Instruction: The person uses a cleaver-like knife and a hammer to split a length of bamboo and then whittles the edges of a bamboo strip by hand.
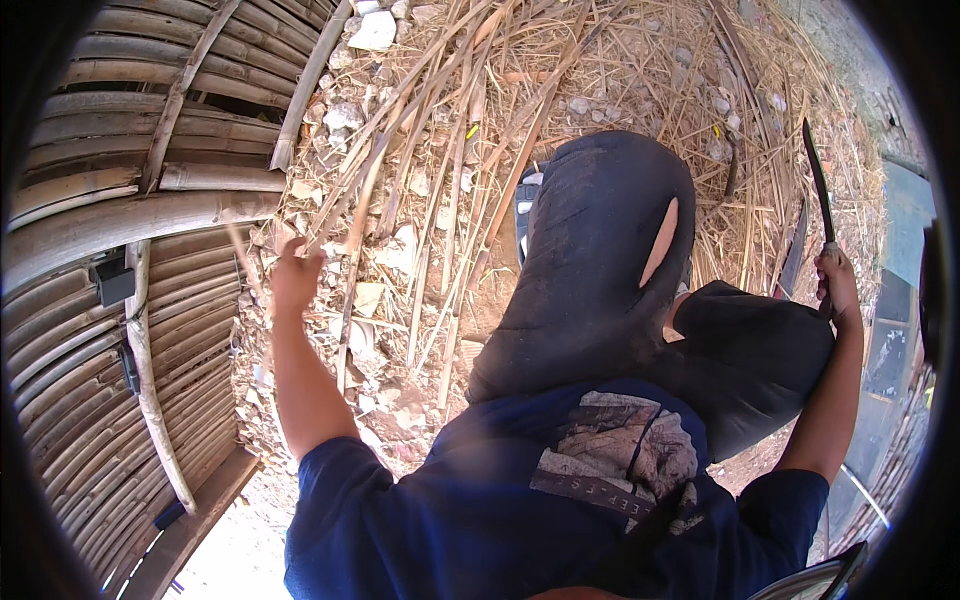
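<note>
My left hand (295, 275) grips a bamboo strip (352, 235) — my right hand (838, 285) is closed around a knife (818, 185).

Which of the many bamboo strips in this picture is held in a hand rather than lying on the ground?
The thin bamboo strip rising from the left hand; the other strips lie scattered loose on the ground.

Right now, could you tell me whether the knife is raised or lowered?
Raised: the right hand grips the knife with its dark blade pointing up.
</note>
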A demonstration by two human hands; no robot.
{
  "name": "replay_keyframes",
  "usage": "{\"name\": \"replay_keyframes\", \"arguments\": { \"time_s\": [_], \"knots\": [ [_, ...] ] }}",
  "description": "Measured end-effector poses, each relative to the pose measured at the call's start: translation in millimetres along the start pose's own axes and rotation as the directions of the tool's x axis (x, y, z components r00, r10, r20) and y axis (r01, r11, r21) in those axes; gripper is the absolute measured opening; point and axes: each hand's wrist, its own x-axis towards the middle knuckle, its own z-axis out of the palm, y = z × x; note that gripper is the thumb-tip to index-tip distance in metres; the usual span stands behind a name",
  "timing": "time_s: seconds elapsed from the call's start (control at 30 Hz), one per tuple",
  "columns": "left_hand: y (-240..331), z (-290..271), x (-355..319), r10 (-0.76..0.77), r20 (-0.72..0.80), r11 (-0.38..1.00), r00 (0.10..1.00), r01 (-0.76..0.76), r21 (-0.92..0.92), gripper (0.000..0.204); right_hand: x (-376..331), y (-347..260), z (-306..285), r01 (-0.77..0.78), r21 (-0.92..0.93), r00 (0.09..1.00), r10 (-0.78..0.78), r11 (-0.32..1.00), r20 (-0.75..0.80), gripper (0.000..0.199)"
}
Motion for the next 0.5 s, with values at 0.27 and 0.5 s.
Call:
{"name": "replay_keyframes", "arguments": {
  "time_s": [0.27,0.5],
  "knots": [
    [32.2,-130.4,-40.6,0.098,-0.402,0.985,0.91,-0.03,0.171,0.03,8.3,4.6,-2.3,0.096,0.052,0.995,-0.097,0.994,0.014,0.011],
    [108.1,-107.9,-54.9,0.114,-0.079,0.744,0.99,-0.138,-0.654,0.031,-21.3,-60.1,22.2,0.3,0.054,0.954,-0.297,0.953,-0.049,0.021]
  ]
}}
